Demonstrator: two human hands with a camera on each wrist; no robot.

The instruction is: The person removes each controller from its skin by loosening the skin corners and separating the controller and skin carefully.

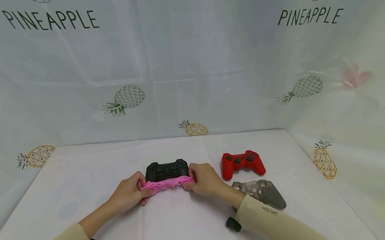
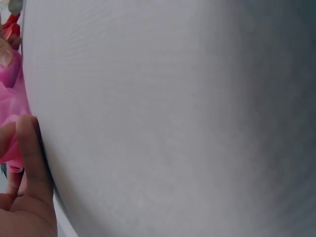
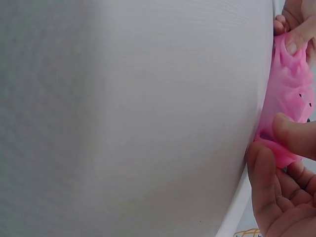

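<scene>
Both hands hold a soft pink silicone controller cover (image 1: pixel 167 184) stretched between them, low over the white table. My left hand (image 1: pixel 128 191) pinches its left end between thumb and fingers; my right hand (image 1: pixel 204 179) pinches the right end. A black game controller (image 1: pixel 166 170) lies just behind the cover, which overlaps its near edge in the head view. In the right wrist view the pink cover (image 3: pixel 289 94) looks folded and wrinkled, with small holes in it. The left wrist view catches only part of the cover (image 2: pixel 12 101) beside the fingers.
A red controller (image 1: pixel 242 164) lies to the right of the black one. Nearer, a grey translucent-looking controller (image 1: pixel 267 193) is partly hidden by the right forearm. The white table (image 1: pixel 179 236) ends at a pineapple-print curtain (image 1: pixel 205 52) behind and at the sides.
</scene>
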